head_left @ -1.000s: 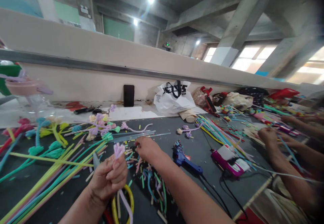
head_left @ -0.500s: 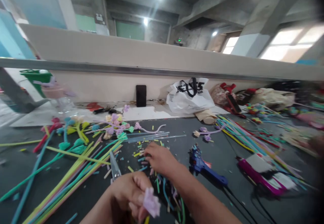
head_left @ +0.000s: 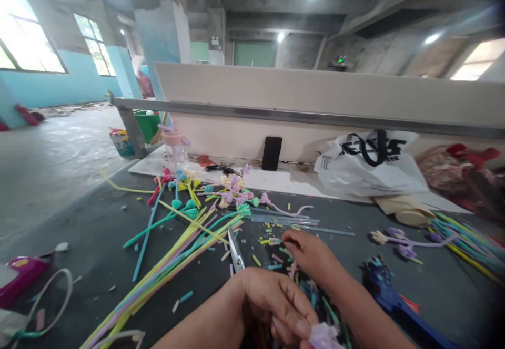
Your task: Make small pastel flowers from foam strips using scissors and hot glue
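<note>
My left hand [head_left: 278,304] is closed, pinching a lilac pipe-cleaner flower [head_left: 325,336] partly cut off by the bottom edge. A pair of scissors [head_left: 235,252] shows its blades just beyond this hand. The handles are hidden, so I cannot tell whether the hand touches them. Over a scatter of short pipe-cleaner offcuts [head_left: 272,241] reaches my right hand [head_left: 310,252], its fingers curled down among the bits. Whatever lies between those fingertips is hidden. Long pipe cleaners [head_left: 158,275] in yellow, pink, blue and green lie in a bundle left of the scissors.
Finished flowers [head_left: 232,186] lie heaped behind the bundle, near clear sticks [head_left: 284,220]. A blue glue gun [head_left: 398,301] is right of my right arm. At the back stand a phone [head_left: 272,153], a white bag [head_left: 366,165] and a bottle [head_left: 175,149]. A magenta device [head_left: 23,278] lies far left.
The view has swung left, so the table's things appear farther right. My left hand still holds the lilac flower, now lower in view. My right hand stays at the offcuts.
</note>
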`<action>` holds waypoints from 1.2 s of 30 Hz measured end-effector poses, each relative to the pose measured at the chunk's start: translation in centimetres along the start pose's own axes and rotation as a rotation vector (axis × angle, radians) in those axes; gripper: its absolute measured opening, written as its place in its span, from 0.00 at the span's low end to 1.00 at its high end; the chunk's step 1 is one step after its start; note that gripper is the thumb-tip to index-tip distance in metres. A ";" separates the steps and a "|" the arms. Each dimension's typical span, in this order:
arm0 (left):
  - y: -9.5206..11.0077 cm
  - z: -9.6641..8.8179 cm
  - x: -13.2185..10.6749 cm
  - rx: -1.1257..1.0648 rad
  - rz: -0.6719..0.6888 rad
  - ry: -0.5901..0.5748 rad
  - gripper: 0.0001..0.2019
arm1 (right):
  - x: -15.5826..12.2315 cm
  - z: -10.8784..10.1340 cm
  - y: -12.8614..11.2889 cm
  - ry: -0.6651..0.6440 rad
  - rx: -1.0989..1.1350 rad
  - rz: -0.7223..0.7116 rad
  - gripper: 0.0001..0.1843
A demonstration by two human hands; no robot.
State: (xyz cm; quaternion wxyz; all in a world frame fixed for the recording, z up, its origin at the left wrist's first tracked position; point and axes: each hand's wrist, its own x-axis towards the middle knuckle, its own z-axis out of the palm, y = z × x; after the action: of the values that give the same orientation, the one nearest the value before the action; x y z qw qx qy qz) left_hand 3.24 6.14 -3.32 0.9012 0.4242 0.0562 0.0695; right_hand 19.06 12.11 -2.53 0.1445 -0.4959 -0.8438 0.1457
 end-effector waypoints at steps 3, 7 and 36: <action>-0.3 -0.5 0.2 0.060 0.024 -0.040 0.14 | 0.2 -0.2 0.0 0.043 0.019 -0.039 0.12; -0.1 -0.4 0.3 0.088 0.055 -0.041 0.14 | 1.0 -1.0 -1.8 0.034 0.022 -0.065 0.08; -0.8 -0.7 -0.2 -0.173 0.497 0.077 0.09 | -9.2 -3.6 1.6 -0.024 -0.018 0.169 0.08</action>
State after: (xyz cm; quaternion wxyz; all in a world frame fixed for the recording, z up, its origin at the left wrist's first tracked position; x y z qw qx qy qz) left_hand 2.95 6.15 -4.40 0.8865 0.3435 -0.0215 0.3092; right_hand 26.06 5.11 -0.76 0.1169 -0.5649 -0.8019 0.1557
